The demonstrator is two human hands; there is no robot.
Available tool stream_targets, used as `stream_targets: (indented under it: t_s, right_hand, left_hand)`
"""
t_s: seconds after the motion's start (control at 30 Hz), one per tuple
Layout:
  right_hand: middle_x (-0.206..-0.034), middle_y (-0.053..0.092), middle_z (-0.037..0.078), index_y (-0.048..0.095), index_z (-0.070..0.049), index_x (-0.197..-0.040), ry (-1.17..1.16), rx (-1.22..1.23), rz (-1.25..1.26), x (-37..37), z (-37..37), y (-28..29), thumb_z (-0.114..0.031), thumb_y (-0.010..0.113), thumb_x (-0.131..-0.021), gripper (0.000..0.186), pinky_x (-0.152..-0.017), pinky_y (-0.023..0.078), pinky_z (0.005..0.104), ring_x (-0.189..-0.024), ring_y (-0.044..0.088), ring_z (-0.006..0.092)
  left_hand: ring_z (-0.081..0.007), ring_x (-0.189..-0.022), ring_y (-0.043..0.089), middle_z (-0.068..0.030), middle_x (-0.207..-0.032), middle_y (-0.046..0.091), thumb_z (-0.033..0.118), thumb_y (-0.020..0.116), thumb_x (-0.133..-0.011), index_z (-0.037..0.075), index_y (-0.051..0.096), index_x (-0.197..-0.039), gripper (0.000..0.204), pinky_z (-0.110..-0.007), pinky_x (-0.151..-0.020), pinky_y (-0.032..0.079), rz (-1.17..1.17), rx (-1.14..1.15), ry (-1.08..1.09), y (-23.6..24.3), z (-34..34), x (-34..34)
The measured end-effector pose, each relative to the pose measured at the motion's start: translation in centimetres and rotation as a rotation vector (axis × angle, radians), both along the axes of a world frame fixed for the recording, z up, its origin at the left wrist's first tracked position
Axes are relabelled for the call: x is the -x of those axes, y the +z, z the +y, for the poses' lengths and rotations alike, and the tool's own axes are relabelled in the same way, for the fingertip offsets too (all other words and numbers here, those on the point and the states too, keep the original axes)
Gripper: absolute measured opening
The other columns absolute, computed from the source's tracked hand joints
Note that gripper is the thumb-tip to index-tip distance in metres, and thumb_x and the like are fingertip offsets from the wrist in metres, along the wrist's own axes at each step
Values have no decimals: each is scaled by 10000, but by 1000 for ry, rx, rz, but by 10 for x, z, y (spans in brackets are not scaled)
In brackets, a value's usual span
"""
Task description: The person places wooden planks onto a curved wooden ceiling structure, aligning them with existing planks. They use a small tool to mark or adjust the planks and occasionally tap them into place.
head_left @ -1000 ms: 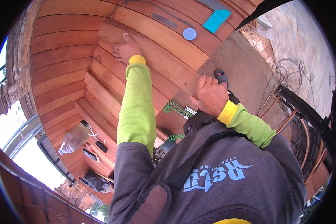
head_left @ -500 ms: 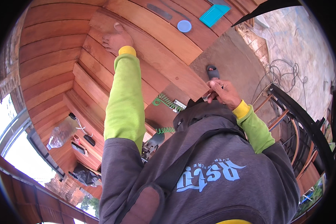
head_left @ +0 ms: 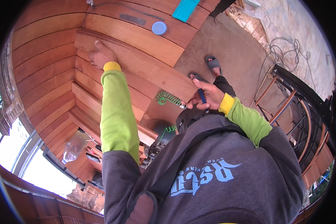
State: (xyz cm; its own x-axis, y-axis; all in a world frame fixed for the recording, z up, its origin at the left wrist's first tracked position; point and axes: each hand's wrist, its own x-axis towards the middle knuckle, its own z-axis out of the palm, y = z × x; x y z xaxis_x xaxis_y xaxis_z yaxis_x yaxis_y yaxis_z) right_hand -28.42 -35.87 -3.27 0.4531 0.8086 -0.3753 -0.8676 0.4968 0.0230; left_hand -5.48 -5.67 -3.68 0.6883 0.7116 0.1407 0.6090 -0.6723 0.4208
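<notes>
A long reddish wooden board (head_left: 149, 69) lies slantwise over the plank surface. My left hand (head_left: 102, 56) grips its far left end, thumb on top and fingers curled at the edge. At the near right end of the board is my right hand (head_left: 212, 95), closed around a slim blue stick (head_left: 202, 96) that looks like a pen or pencil. Its fingers are by the board's end; whether they also pinch the wood I cannot tell.
On the planks beyond the board are a round blue lid (head_left: 159, 28) and a teal tray-like piece (head_left: 185, 10). A green coiled hose (head_left: 168, 98) hangs beside my body. A dark metal frame (head_left: 306, 89) stands to the right, near a tangled cable (head_left: 285, 52).
My left hand has gone from lying flat to curling at the board's edge. My right hand has turned, and the blue stick now shows in it. The view has shifted, revealing both sandalled feet.
</notes>
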Motion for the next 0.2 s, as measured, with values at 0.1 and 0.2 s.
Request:
stream_targets:
  t_s: [0.1,0.2]
  right_hand:
    - [-1028,604,231,441,6,-1275,-6,-63,20,1,2,-4,-530,469,-920,644,-346,340,173,-782,641,207]
    - [-1030,603,231,417,-22,-1305,7,-84,13,1,2,-10,-551,483,-905,667,-346,350,179,-790,641,211]
  left_hand:
    - [-427,-1234,385,-294,-1282,452,619,456,-859,-104,385,-1289,844,-498,-1044,292,1,48,-18,4,-1,2]
    - [-414,-1246,376,-293,-1323,413,619,468,-854,-66,387,-1312,828,-489,-1054,293,-2,82,-4,9,-6,3]
